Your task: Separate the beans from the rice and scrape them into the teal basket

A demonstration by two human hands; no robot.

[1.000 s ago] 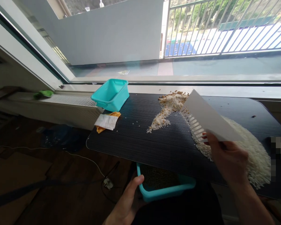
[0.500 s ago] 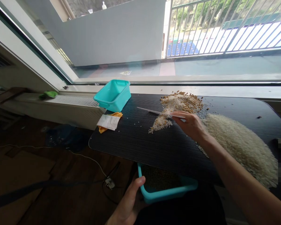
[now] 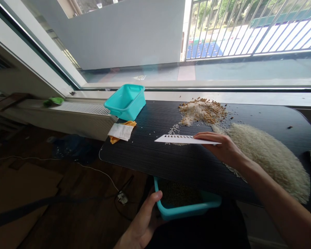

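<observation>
My right hand point(image 3: 221, 148) grips a flat white slotted card point(image 3: 181, 139), held almost level just above the black table point(image 3: 150, 152). The card hangs over a thin trail of rice, in front of a mixed pile of rice and brown beans point(image 3: 202, 110). A large heap of white rice point(image 3: 266, 155) lies right of my hand. Below the table's near edge, my left hand point(image 3: 145, 221) holds the rim of a teal bin point(image 3: 189, 205) with brown beans inside.
A second teal bin point(image 3: 125, 101), which looks empty, sits at the table's far left corner. Beside it lies a white packet on an orange cloth point(image 3: 121, 131). A radiator ledge with a green object point(image 3: 54, 101) runs left. A window and railing stand behind.
My right hand carried the card from upright over the rice heap across to the left. It now lies nearly flat, nearer the front edge. The rice trail looks thinner. My left hand stayed on the bin.
</observation>
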